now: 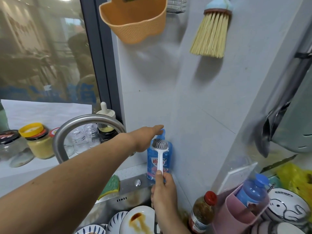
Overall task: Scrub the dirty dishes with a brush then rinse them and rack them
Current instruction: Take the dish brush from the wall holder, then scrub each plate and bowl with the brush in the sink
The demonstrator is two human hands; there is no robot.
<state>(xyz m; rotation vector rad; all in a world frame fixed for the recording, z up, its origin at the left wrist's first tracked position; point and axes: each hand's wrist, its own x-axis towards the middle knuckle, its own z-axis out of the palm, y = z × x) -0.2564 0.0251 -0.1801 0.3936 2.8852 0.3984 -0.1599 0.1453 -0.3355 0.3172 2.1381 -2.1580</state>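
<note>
Grey wall tiles (202, 98) rise behind a steel sink (128, 184), and a blue dish-soap bottle (152, 159) stands against them at the sink's back edge.

The left hand (146, 137) reaches over the top of the soap bottle with its fingers straight and flat on the blue pump head (163, 132). The right hand (163, 188), just below the soap bottle, is wrapped tight around the handle of a white dish brush (160, 154). The brush stands upright in front of the soap bottle, and its grey bristle head is level with the bottle's neck.

Below the soap bottle, in the sink, lies a white plate (140, 220) smeared with brown sauce. Striped plates (118, 220) are stacked beside it on its left.

To the left of the soap bottle a green-and-yellow sponge (111, 187) sits on the sink rim. Farther left the curved faucet (87, 122) arches in front of jars (38, 142) on the window sill.

To the lower right of the soap bottle stand a red-capped sauce bottle (202, 213), a pink caddy (241, 215) and a white cartoon-printed bowl (287, 206).

High above the soap bottle, an orange basket (135, 22) and a straw hand broom (211, 34) hang on the wall.
</note>
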